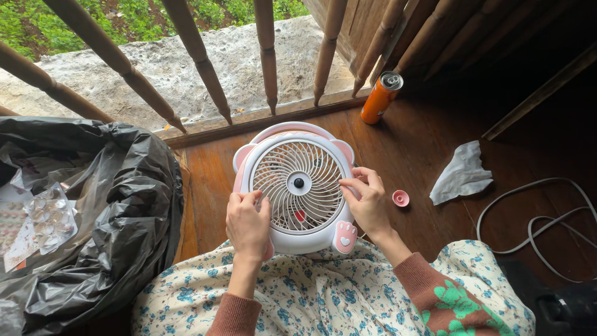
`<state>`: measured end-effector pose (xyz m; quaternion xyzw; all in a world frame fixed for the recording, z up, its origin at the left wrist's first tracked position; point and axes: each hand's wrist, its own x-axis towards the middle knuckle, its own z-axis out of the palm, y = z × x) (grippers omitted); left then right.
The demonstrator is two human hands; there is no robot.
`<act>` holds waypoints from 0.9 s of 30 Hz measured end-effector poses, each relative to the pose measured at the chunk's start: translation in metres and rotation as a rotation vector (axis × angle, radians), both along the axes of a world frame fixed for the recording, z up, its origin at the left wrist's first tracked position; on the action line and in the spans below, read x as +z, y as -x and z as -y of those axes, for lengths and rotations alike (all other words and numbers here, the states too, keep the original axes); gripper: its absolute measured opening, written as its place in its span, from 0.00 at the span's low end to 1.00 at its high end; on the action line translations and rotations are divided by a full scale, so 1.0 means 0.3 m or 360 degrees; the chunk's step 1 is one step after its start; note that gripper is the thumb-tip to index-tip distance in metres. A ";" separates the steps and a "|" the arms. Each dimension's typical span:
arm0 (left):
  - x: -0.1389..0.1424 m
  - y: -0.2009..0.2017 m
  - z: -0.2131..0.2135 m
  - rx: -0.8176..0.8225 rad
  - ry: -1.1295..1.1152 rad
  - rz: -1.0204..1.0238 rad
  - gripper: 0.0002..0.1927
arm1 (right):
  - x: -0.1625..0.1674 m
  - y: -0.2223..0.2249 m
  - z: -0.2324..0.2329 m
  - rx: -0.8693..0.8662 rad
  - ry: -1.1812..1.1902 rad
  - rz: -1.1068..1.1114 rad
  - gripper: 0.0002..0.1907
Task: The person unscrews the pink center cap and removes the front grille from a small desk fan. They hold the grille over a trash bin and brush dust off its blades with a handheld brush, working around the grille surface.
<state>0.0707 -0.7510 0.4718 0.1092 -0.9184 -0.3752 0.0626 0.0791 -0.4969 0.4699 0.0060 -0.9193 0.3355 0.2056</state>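
A small round desk fan (298, 186) is sitting at the centre of the frame, propped on the person's lap against a floral skirt (323, 292). Its body is white with pink ears at the top, a pink paw-shaped foot at lower right, a white spiral grille, a black hub and a small red mark below it. The left hand (247, 224) is gripping the fan's lower left rim, fingers closed around the edge. The right hand (367, 202) is holding the right rim, fingertips pinched together on the grille's edge.

A wooden floor (410, 155) is lying open to the right of the fan. On it, a small pink cap (400, 198) is resting just beside the right hand, a crumpled white tissue (461, 174) further right, and a white cable (547, 218) looping at the right edge. An orange can (382, 98) is standing at upper right near a wooden railing (267, 56), which is closing off the top. A black plastic bag (112, 211) is filling the left side.
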 end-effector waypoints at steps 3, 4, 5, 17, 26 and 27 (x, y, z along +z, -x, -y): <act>-0.001 0.005 0.006 0.0002 -0.0033 0.0051 0.12 | 0.012 0.003 0.010 0.0101 -0.0192 -0.0064 0.07; -0.010 0.008 0.000 -0.0004 -0.0038 0.0033 0.12 | 0.011 0.008 0.007 0.0137 -0.0241 -0.0076 0.08; -0.021 0.011 -0.007 -0.0009 -0.0042 0.0015 0.12 | 0.009 0.017 0.002 0.0148 -0.0271 -0.0054 0.06; -0.081 0.023 -0.023 -0.0079 0.0001 -0.0131 0.11 | 0.035 0.057 -0.027 0.0576 -0.0563 -0.0102 0.02; -0.079 0.022 -0.024 -0.0088 0.0085 -0.0180 0.10 | 0.042 0.063 -0.013 0.0657 -0.0318 -0.0121 0.05; -0.078 0.023 -0.024 -0.0090 0.0078 -0.0176 0.10 | 0.044 0.069 -0.013 0.0659 -0.0291 -0.0121 0.05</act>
